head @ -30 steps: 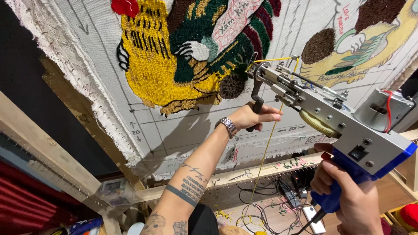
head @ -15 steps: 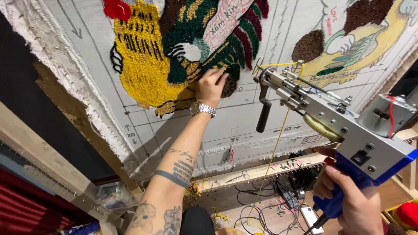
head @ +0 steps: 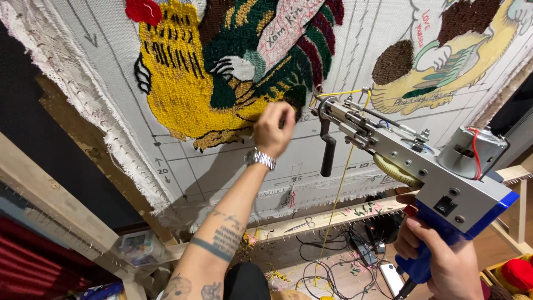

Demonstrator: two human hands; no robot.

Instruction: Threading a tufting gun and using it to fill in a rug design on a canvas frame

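Fingers of the left hand [head: 273, 129], off the tufting gun's black front handle [head: 327, 150] a second ago, now pinch together at the yellow tufted patch [head: 183, 89] on the stretched cloth [head: 222, 172], while the right hand [head: 444, 261] stays clenched around the blue grip [head: 438, 233], gun muzzle hanging just beside the cloth

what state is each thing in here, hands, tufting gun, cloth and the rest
left hand: raised, fingers pinched at the tufted design, off the gun
right hand: closed around the blue grip
tufting gun: held up, tip close to the cloth, front handle free
yellow yarn: threaded to the tip, hanging slack below
backing cloth: stretched on the frame, partly tufted
scissors: lying on the wooden frame bar
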